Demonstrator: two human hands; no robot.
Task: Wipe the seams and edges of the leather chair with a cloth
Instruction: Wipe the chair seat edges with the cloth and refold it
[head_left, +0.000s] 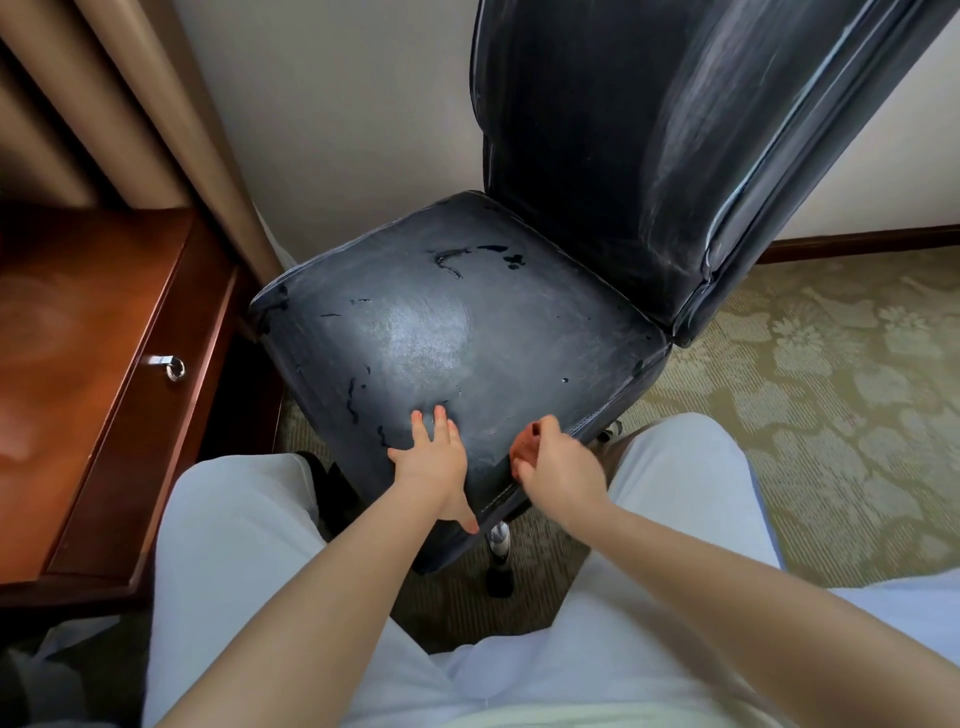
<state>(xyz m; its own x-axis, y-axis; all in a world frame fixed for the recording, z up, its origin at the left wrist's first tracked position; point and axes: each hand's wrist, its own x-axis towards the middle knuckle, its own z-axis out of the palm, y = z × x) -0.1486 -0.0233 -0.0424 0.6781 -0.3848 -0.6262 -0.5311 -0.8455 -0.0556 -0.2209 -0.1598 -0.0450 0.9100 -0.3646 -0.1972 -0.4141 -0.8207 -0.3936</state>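
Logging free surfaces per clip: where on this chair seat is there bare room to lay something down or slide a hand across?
The seat is bare from the backrest forward to the fingertips, and across to the corner beside the wooden desk. Crowded only at the front edge: the left hand presses flat there, and the right hand holds a reddish cloth at the stitched seam.

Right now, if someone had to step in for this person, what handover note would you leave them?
Left hand: open, flat on the front of the chair seat, steadying it.
Right hand: curled round a small orange cloth, at the stitched front seam near the seat's right corner.
Done: cannot tell; the seat shows worn, peeling patches.
Left: judging by the hand's place, continue along the front seam, then the side edges and the piping of the backrest.
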